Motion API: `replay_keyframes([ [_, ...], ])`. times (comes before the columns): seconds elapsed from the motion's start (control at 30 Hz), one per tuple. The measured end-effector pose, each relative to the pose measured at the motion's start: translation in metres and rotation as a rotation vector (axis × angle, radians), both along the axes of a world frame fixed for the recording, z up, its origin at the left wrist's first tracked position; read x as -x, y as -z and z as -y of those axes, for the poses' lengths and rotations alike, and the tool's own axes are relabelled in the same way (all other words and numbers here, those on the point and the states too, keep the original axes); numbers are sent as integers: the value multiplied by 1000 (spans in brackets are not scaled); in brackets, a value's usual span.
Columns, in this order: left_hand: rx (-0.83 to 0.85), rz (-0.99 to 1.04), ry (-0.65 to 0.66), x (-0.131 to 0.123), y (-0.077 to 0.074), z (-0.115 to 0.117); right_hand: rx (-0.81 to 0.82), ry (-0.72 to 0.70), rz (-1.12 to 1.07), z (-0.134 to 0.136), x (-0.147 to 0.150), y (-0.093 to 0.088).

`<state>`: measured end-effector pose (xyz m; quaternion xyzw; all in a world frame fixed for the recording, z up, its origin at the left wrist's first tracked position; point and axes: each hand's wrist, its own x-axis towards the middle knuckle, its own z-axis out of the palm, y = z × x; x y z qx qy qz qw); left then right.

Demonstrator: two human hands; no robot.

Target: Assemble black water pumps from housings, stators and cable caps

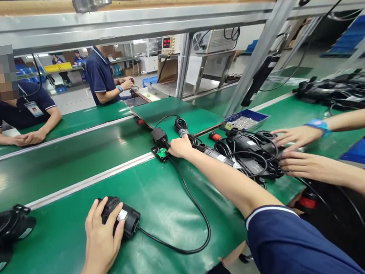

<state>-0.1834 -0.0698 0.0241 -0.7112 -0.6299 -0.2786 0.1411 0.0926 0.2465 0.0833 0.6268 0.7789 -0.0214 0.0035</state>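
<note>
My left hand [102,233] lies over a black pump-like motor unit [131,220] with a white label, its fingers curled around the housing on the green bench. From this unit a black cable [206,225] loops across the mat towards a small opened black case with a green circuit board [162,153]. My right hand [180,147] reaches out beside that board, fingers closed; what they grip is hidden. Just at its fingertips stands a black box [159,136]. A coiled black cable [181,125] sits behind the hand.
At right, a co-worker's two hands [296,152] touch a pile of black units and cables [250,154]. Behind it is a blue tray of small metal parts [248,119]. More black units [5,234] rest at left. A metal shelf beam [151,20] crosses overhead.
</note>
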Motion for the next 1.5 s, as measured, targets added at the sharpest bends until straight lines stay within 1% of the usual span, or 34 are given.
replay_keyframes([
  [0.07, -5, 25, -5, -1, 0, 0, -59, 1, -93, -6, -2, -18],
  [0.2, -12, 67, -25, -4, -1, 2, -162, -22, -338, -23, -9, -71],
  [0.27, -1, 89, -35, -6, -3, 3, -193, -51, -474, -25, -10, -94],
  [0.33, 17, 123, -49, -10, -5, 4, -192, -83, -606, -18, -9, -108],
  [0.37, 27, 143, -56, -11, -6, 5, -175, -102, -667, -11, -9, -112],
  [0.43, 43, 180, -60, -14, -8, 6, -114, -140, -775, 9, -12, -114],
  [0.5, 55, 203, -55, -15, -8, 7, -52, -173, -852, 38, -21, -109],
  [0.57, 62, 215, -47, -14, -8, 7, 5, -199, -940, 71, -36, -98],
  [0.67, 68, 231, -43, -14, -6, 7, 138, -243, -1155, 127, -63, -73],
  [0.7, 69, 243, -48, -16, -6, 7, 178, -252, -1180, 146, -72, -63],
  [0.77, 85, 278, -75, -20, -6, 9, 219, -254, -1119, 182, -89, -42],
  [0.83, 117, 319, -112, -25, -6, 11, 224, -278, -973, 215, -101, -21],
  [0.97, 153, 351, -144, -32, -5, 11, 227, -439, -596, 268, -109, 23],
  [1.03, 150, 336, -122, -34, -5, 4, 147, -527, -418, 286, -105, 43],
  [1.1, 149, 319, -76, -37, -4, -9, 22, -589, -276, 297, -100, 60],
  [1.2, 157, 317, 12, -46, -4, -40, -130, -637, -164, 306, -97, 74],
  [1.27, 168, 322, 87, -57, -3, -65, -182, -636, -138, 310, -101, 76],
  [1.33, 178, 328, 157, -71, -2, -90, -167, -612, -142, 315, -107, 74],
  [1.43, 198, 336, 242, -96, 0, -120, -40, -561, -199, 325, -116, 67],
  [1.5, 213, 335, 306, -113, 2, -132, 33, -527, -208, 331, -122, 63],
])
